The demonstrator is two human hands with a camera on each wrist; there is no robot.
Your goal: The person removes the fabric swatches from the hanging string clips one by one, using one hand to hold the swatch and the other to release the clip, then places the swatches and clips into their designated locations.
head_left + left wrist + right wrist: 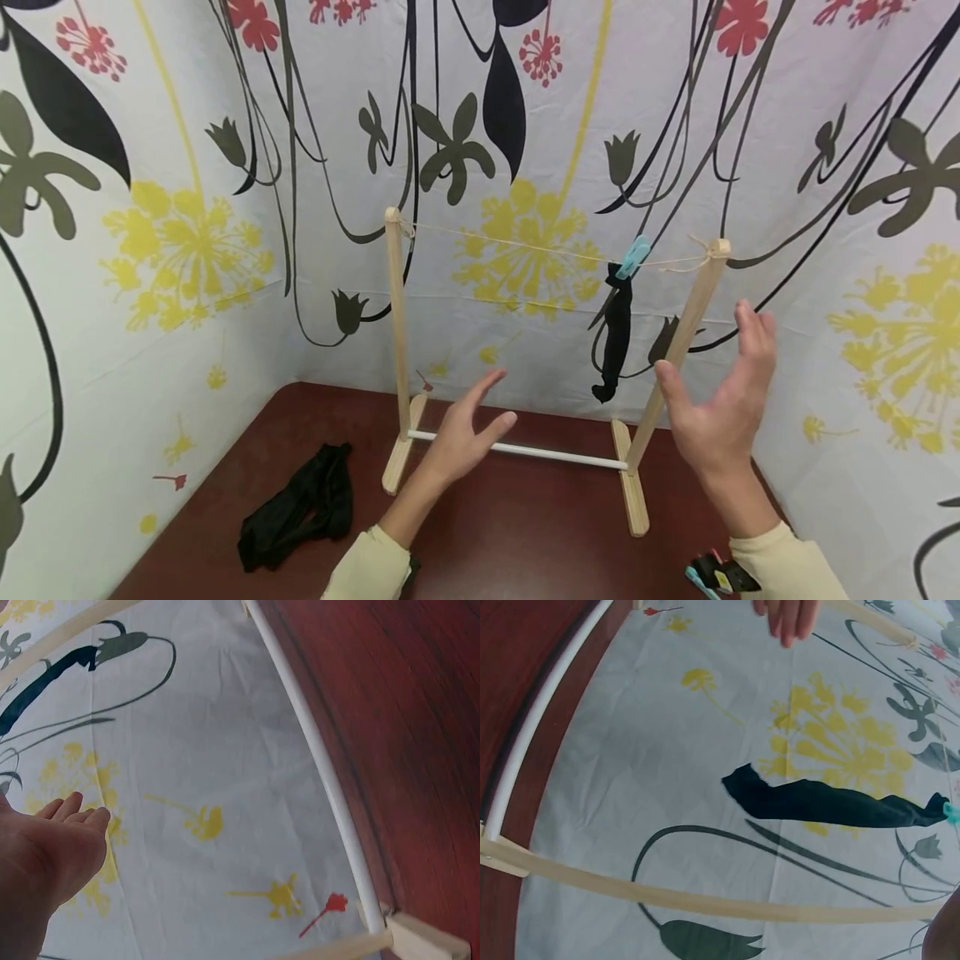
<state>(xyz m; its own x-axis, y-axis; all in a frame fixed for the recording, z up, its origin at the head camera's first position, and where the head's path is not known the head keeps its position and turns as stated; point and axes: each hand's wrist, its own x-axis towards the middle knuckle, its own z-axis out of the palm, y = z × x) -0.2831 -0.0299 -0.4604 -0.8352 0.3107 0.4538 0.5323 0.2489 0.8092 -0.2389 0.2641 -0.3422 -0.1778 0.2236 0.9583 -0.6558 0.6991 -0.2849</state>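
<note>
A narrow black cloth piece [617, 333], perhaps a sock, hangs from the string [517, 243] of a small wooden drying rack, held by a light blue clothespin [633, 257]. My right hand [723, 400] is raised beside the right wooden post [678, 350], fingers apart from the thumb and holding nothing. Above the white crossbar [555, 454], my left hand [465, 429] is held with its fingers extended, also empty. The right wrist view shows the hanging black cloth [817, 802] lengthwise, with fingertips of the left hand [786, 619] at the top edge.
A crumpled black garment [300, 508] lies on the dark red table [510, 542], left of the rack. Near the right sleeve lie small items including a light blue clothespin [701, 581], partly hidden. Floral-patterned cloth [300, 167] surrounds the table at the back and sides.
</note>
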